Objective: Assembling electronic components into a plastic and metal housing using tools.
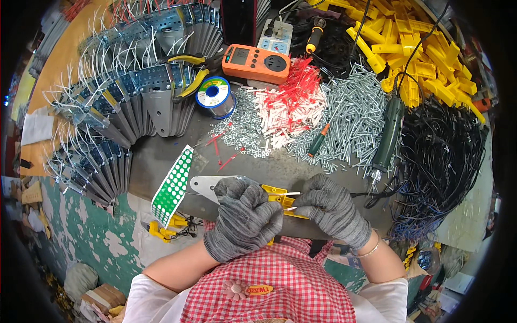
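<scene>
My left hand [243, 219], in a grey knit glove, is closed around a flat grey metal bracket [203, 184] with a rounded, holed end. A yellow plastic housing [279, 195] sticks out to the right of that fist. Two thin white sleeves [293, 194] show between my hands at the housing. My right hand [333, 207], gloved alike, pinches at the lower sleeve's end, its fingertips close to the housing. From behind the right fingers a black cable [367, 194] runs off to the right. What lies inside the left fist is hidden.
A green sheet of white dots [173, 185] stands left of my hands. Beyond lie a solder spool [215, 97], an orange meter [256, 63], screws [353, 116], red-and-white parts [291, 105] and a green screwdriver [319, 141]. Brackets [159, 110] line the left; yellow housings [425, 48] and black cables [439, 161] fill the right.
</scene>
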The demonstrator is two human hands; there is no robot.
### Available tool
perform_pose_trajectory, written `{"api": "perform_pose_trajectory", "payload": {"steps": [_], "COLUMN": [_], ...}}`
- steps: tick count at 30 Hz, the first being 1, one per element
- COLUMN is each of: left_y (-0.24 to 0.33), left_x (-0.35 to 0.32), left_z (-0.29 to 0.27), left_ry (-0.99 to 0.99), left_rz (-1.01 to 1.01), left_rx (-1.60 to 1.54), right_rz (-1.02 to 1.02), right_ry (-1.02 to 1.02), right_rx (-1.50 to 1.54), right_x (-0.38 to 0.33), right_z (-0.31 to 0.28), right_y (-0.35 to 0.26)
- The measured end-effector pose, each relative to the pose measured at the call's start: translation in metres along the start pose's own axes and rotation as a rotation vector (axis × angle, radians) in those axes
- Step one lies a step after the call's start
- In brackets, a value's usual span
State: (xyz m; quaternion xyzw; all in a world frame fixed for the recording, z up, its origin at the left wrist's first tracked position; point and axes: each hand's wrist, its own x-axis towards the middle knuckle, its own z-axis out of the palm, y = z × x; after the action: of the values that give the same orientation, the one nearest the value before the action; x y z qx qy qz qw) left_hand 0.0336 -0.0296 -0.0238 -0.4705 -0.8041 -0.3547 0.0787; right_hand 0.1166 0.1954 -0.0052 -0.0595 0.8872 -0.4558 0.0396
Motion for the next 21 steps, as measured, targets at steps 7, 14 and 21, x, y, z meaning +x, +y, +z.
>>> {"api": "perform_pose_trajectory", "payload": {"steps": [7,14,21], "left_y": [-0.009,0.009,0.001], "left_x": [-0.008,-0.028,-0.035], "left_z": [0.003,0.010,0.010], "left_ry": [-0.081,-0.014,-0.095], "left_rz": [-0.063,0.142,0.135], "left_rx": [-0.066,0.252,0.242], "right_rz": [0.019,-0.062,-0.287], "right_ry": [-0.065,0.112,0.005], "right_rx": [-0.025,-0.093,-0.592], "right_x": [0.000,0.021,0.034], "right_z": [0.005,0.004,0.014], "right_y": [-0.006,0.012,0.001]}}
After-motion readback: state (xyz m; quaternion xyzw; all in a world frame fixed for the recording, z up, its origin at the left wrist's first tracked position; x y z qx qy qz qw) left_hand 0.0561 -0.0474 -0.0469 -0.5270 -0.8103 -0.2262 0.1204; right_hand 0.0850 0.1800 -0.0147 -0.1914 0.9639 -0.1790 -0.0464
